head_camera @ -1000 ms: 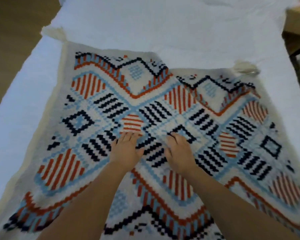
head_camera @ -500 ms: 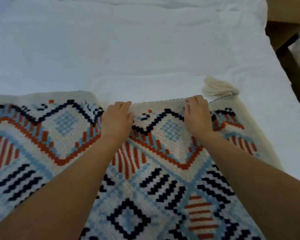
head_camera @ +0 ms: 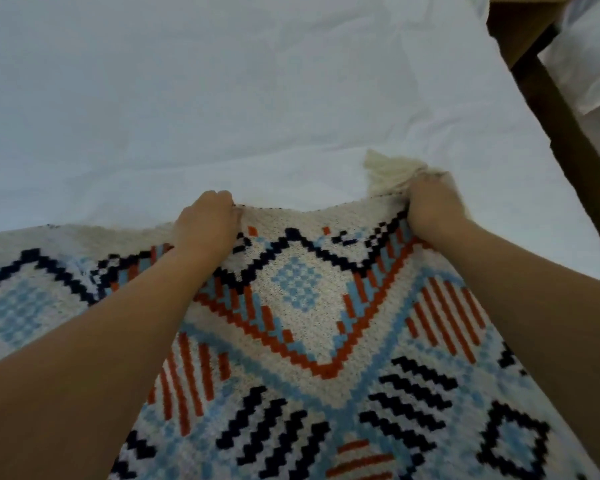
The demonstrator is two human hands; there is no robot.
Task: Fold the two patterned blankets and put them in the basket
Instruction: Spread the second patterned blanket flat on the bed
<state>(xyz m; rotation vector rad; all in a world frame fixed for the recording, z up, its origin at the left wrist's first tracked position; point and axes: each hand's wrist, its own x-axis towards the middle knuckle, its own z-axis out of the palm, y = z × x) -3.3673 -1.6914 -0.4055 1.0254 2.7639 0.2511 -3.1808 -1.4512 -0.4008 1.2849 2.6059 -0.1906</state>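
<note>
Knitted patterned blanket [head_camera: 302, 327] lies spread on the white bed [head_camera: 222, 98]; our left hand [head_camera: 205, 226] and right hand [head_camera: 430, 206] pinch its far edge, the right beside the tassel [head_camera: 388, 171]. We should lift evenly, keeping corners aligned.

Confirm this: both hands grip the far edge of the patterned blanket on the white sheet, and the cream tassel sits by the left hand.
Not quite. The head view shows the cream tassel by the right hand, not the left hand. Both do grip the patterned blanket's far edge on the white sheet.
</note>
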